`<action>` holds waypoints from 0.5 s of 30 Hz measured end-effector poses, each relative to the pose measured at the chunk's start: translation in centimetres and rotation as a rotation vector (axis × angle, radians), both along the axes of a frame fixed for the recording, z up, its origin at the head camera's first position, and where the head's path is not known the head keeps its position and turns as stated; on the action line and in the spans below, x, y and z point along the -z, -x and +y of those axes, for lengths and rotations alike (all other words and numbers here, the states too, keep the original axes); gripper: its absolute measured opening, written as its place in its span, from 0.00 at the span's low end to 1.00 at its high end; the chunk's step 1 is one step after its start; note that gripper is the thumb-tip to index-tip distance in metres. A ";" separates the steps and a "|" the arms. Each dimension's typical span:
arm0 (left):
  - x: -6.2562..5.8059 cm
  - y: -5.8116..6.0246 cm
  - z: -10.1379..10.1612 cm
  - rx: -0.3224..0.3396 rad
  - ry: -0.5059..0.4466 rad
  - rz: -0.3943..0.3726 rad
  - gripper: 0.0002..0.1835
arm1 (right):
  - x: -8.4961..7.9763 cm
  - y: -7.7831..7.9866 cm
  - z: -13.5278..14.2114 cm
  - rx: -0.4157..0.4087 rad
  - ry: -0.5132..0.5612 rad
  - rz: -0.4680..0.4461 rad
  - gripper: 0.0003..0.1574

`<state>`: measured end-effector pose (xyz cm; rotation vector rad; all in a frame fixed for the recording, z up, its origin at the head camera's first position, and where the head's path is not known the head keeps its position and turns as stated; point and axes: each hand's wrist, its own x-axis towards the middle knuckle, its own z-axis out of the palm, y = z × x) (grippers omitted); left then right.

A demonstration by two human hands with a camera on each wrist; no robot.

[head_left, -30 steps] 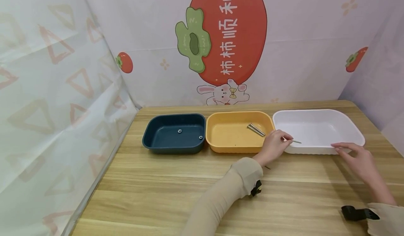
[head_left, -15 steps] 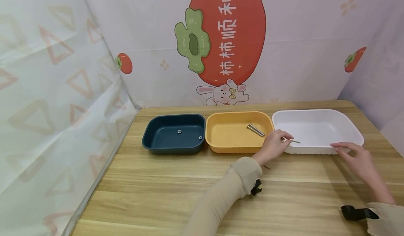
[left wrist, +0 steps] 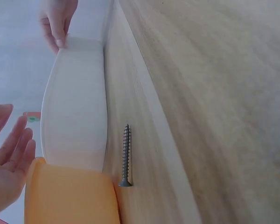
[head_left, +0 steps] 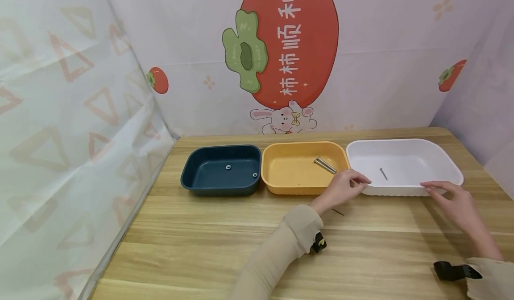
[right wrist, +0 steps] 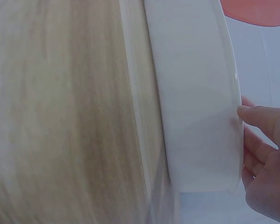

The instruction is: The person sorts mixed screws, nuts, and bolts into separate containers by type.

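Observation:
My left hand (head_left: 343,186) hovers over the near left corner of the white tray (head_left: 405,191), its thumb and fingers apart in the left wrist view with nothing between them. A small screw (head_left: 383,174) lies inside that tray. My right hand (right wrist: 266,158) pinches the tray's near rim, thumb outside and fingers inside. On the wooden table, below my left wrist, lies another screw (left wrist: 126,158), close to the yellow tray (left wrist: 70,196). Inside the yellow tray are long metal bolts (head_left: 325,165), side by side.
A dark blue tray (head_left: 222,192) stands at the left end of the row, with two small nuts (head_left: 228,167) in it. The three trays stand side by side toward the back of the table (head_left: 201,246). A printed cloth (head_left: 192,104) hangs behind them.
My left hand has let go of the screw, which now lies in the white tray. The hand has drawn back slightly to the left. My right hand has stayed on the rim.

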<state>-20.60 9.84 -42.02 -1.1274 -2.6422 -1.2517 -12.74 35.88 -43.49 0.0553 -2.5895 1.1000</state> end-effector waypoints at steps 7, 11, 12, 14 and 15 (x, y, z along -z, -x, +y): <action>-0.1 -0.6 -1.1 0.077 0.028 -0.006 0.07 | 0.0 0.1 0.0 -0.002 -0.006 0.014 0.10; -0.1 -0.8 -1.7 0.131 0.070 -0.006 0.07 | 0.0 0.1 0.1 -0.002 -0.008 0.014 0.10; -0.1 -0.9 -1.9 0.139 0.086 -0.010 0.08 | 0.0 0.1 0.1 -0.002 -0.007 0.012 0.10; -0.2 -1.0 -2.1 0.159 0.112 -0.020 0.08 | 0.0 0.1 0.1 0.000 -0.008 0.008 0.10; -0.2 -1.1 -2.3 0.164 0.122 -0.033 0.08 | 0.0 0.1 0.1 0.002 -0.009 0.005 0.10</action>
